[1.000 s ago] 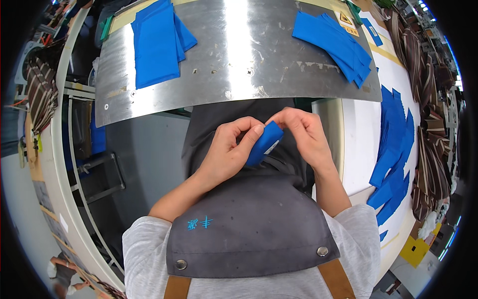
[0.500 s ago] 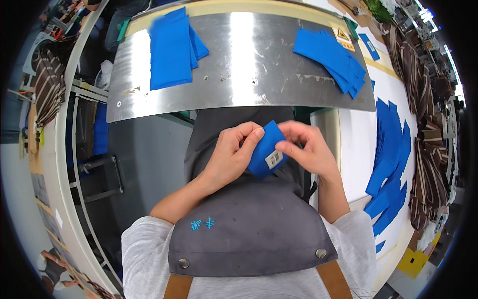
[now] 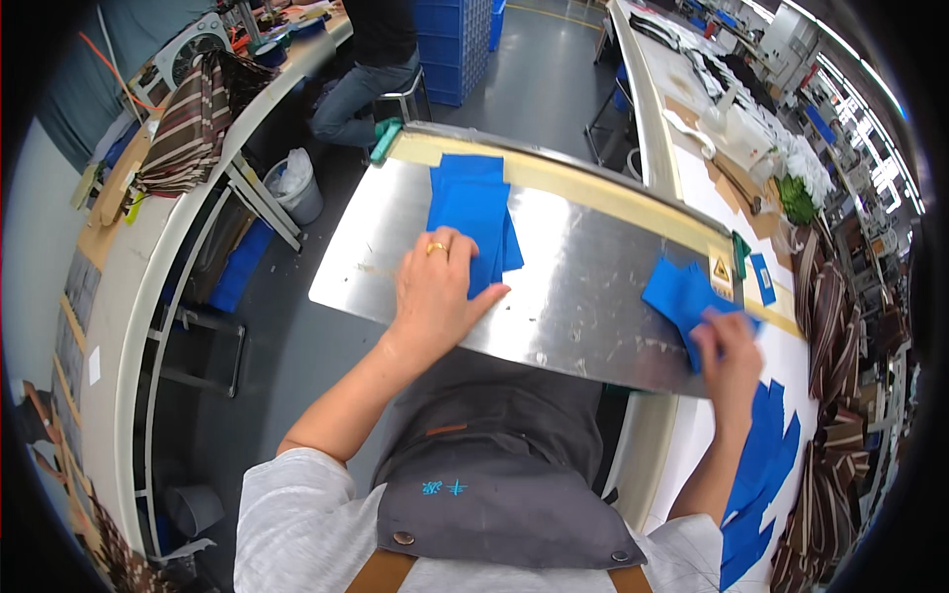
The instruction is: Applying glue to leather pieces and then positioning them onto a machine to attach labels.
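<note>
A metal board lies in front of me, bearing two groups of blue fabric pieces. My left hand is at the near end of the left stack of blue fabric pieces, palm down, with its thumb held apart from the fingers. It hides part of that stack. At the board's right end, my right hand is at the fanned blue fabric pieces. Motion smears its fingers, so whether they grip a piece cannot be made out.
On the white table to my right lie more blue fabric pieces and a small labelled blue piece. Brown striped cloth is heaped beyond. A waste bin stands left of the board. Farther off, a person sits near blue crates.
My hands have parted from over my lap, where they held a labelled blue piece. The left went up to the left stack, the right to the right-hand pieces. The view has tilted up.
</note>
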`<state>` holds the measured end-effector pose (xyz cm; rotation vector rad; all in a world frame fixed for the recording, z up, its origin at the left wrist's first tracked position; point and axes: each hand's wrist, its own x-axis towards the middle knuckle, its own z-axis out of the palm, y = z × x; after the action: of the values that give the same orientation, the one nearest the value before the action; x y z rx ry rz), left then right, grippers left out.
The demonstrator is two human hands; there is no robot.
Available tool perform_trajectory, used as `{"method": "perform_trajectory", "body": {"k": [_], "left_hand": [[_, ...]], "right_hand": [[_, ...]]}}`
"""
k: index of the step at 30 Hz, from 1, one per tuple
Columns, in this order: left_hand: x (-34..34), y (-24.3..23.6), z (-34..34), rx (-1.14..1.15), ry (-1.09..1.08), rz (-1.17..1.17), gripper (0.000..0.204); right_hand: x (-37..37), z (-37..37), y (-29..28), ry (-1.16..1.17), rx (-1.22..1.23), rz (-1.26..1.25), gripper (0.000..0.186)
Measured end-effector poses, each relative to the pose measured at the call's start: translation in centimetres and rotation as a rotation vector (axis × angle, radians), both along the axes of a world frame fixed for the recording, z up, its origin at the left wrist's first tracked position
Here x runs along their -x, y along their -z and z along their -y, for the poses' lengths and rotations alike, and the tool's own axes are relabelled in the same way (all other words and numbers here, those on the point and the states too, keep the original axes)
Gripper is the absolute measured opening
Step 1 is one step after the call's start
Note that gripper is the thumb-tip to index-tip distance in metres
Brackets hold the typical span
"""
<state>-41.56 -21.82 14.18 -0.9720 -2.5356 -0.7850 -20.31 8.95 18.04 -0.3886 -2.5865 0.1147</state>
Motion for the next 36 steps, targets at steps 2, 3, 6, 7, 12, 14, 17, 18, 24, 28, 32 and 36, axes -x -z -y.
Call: {"method": "perform_trajectory", "body": {"k": [2, 3, 6, 7, 12, 14, 17, 18, 24, 28, 32, 36], "left_hand": [[0.5, -0.2, -0.7, -0.030, 0.020, -0.074, 0.037], [0.6, -0.3, -1.0, -0.007, 0.036, -0.029, 0.033], [1.1, -0.3, 0.0, 0.009, 0.082, 0.071, 0.021], [1.5, -0.2, 0.1, 0.010, 0.097, 0.097, 0.019], [2.7, -2.5, 1.4, -0.147, 0.128, 0.525, 0.011], [4.8, -3.0, 3.4, -0.607, 0.176, 0.826, 0.009], [5.5, -8.9, 4.0, -0.994, 0.390, 0.752, 0.009], [5.6, -10.8, 2.1, -0.965, 0.407, 0.630, 0.010], [7.5, -7.2, -12.5, -0.071, 0.489, 0.352, 0.028], [6.0, -2.2, -14.8, 0.103, 0.566, 0.313, 0.037], [8.0, -2.1, -16.3, 0.210, 0.652, 0.411, 0.039], [9.3, 0.9, -15.5, 0.128, 0.601, -0.105, 0.056]], "right_hand": [[1.0, 1.8, -0.2, 0.014, 0.249, 0.097, 0.027], [1.9, 2.7, -1.3, -0.052, 0.208, 0.027, 0.028], [7.0, 5.4, -3.0, -0.412, 0.068, 0.080, 0.037], [9.1, 6.3, -3.2, -0.563, 0.092, 0.138, 0.039], [17.5, 8.2, 1.4, -1.011, -0.001, 0.113, 0.058], [18.1, 8.4, 3.3, -1.013, -0.042, 0.172, 0.060], [19.0, 8.7, 4.8, -1.027, -0.061, 0.231, 0.065], [19.0, 8.4, 5.2, -1.030, -0.062, 0.222, 0.067], [14.5, 7.9, -3.2, -0.998, 0.246, 0.728, 0.049], [14.1, 1.0, -7.7, -0.685, 0.491, 0.626, 0.034], [15.1, -3.1, -0.7, -0.396, 0.315, 0.338, 0.038], [15.2, -3.7, 3.0, -0.392, 0.098, 0.194, 0.055]]}}
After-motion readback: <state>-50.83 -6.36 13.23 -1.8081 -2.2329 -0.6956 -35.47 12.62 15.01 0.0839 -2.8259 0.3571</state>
